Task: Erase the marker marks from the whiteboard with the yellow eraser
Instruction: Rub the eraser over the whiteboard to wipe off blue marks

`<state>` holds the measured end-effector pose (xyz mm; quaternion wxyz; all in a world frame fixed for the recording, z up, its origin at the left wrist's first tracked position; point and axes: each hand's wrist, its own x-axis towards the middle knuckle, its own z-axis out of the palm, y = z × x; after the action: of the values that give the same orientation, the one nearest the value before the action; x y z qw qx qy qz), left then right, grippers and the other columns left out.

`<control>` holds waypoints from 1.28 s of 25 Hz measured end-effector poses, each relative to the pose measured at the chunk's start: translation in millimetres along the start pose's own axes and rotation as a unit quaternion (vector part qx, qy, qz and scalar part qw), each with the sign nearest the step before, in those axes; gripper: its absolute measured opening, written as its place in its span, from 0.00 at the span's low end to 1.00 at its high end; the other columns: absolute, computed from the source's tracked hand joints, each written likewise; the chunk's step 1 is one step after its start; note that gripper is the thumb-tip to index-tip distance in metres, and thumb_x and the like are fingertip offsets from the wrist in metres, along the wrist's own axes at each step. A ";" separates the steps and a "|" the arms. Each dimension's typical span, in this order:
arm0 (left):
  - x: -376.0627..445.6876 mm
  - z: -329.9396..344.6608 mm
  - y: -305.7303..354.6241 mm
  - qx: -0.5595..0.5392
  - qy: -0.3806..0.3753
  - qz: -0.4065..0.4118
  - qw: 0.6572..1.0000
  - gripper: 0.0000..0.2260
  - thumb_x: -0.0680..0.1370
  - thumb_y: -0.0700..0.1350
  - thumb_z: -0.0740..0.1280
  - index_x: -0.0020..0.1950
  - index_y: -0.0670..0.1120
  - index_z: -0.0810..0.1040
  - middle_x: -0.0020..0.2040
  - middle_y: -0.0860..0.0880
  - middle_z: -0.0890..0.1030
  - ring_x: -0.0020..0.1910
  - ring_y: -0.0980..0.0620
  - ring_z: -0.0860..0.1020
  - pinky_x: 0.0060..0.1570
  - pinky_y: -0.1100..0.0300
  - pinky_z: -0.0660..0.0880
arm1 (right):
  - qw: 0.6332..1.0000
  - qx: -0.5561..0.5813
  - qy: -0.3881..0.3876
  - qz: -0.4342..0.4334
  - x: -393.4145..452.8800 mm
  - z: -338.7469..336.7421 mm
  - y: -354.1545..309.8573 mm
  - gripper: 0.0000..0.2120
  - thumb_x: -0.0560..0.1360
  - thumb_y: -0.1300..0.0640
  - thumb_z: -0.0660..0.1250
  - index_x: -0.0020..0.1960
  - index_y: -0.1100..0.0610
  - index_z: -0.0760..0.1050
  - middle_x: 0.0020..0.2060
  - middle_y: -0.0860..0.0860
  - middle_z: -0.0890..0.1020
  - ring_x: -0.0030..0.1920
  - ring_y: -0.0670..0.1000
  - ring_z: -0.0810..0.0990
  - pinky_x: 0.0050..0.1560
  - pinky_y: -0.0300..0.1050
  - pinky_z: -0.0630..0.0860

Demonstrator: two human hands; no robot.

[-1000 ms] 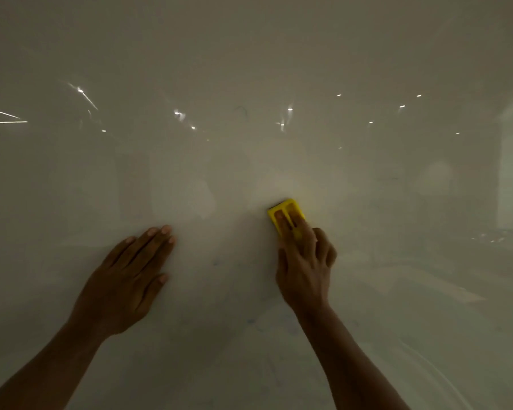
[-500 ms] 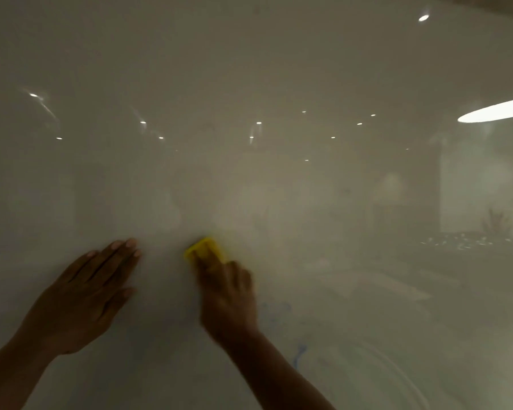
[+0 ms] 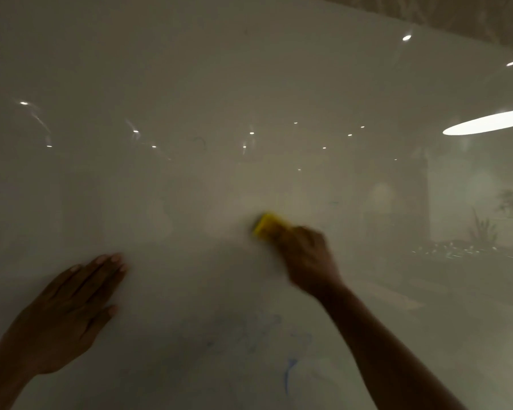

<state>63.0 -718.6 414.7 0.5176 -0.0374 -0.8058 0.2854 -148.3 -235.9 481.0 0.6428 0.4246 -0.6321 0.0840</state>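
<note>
Since half a second ago my right hand (image 3: 307,257) has swept the eraser rightward across the board, away from my left hand (image 3: 67,313), and the two are now well apart.

The large glossy white whiteboard (image 3: 249,78) is filling almost the whole view, and its surface is mirroring small ceiling lights and one long bright oval lamp (image 3: 486,122) at the right edge. Its upper right edge is running diagonally against a darker patterned wall (image 3: 456,13).

I am pressing my left hand flat against the board at lower left, its fingers (image 3: 107,270) lying straight and close together, the thumb spread a little to the side, gripping nothing.

My right hand is blurring with motion near the middle of the board, its fingers curled down and clamped on the small yellow block eraser (image 3: 264,224), which is sticking out from the upper left of the hand and lying against the board.

Faint blue marker marks (image 3: 288,371) are showing on the board below the right hand, between my two forearms, the clearest being a short curved stroke near the bottom; paler smudges are sitting just above it.
</note>
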 end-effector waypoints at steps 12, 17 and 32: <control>55.4 -20.6 32.1 -0.013 0.021 0.040 0.999 0.33 0.86 0.55 0.54 0.90 0.43 0.58 0.90 0.42 0.59 0.90 0.41 0.56 0.87 0.42 0.54 | 0.923 0.010 0.094 0.373 -40.7 -2.7 63.6 0.25 0.81 0.57 0.62 0.78 0.54 0.71 0.69 0.61 0.74 0.53 0.66 0.74 0.55 0.61 0.78; 73.0 -44.8 52.5 -0.007 0.044 0.032 0.999 0.31 0.88 0.55 0.53 0.87 0.38 0.65 0.88 0.39 0.65 0.85 0.39 0.65 0.79 0.36 0.64 | 0.992 -0.033 0.052 0.108 -50.6 4.3 48.9 0.29 0.79 0.60 0.66 0.79 0.51 0.68 0.74 0.56 0.72 0.57 0.65 0.76 0.59 0.58 0.73; 63.9 -37.2 62.9 -0.008 0.082 -0.008 0.997 0.32 0.85 0.52 0.59 0.89 0.44 0.61 0.89 0.44 0.63 0.85 0.42 0.68 0.80 0.39 0.65 | 0.996 0.021 0.058 0.071 -16.3 44.7 -114.1 0.30 0.77 0.63 0.62 0.79 0.51 0.71 0.75 0.54 0.72 0.58 0.62 0.76 0.56 0.55 0.74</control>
<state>50.5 -627.7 446.4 0.5840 -0.0584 -0.7629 0.2711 -111.0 -329.4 409.3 0.6621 0.3864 -0.6200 0.1669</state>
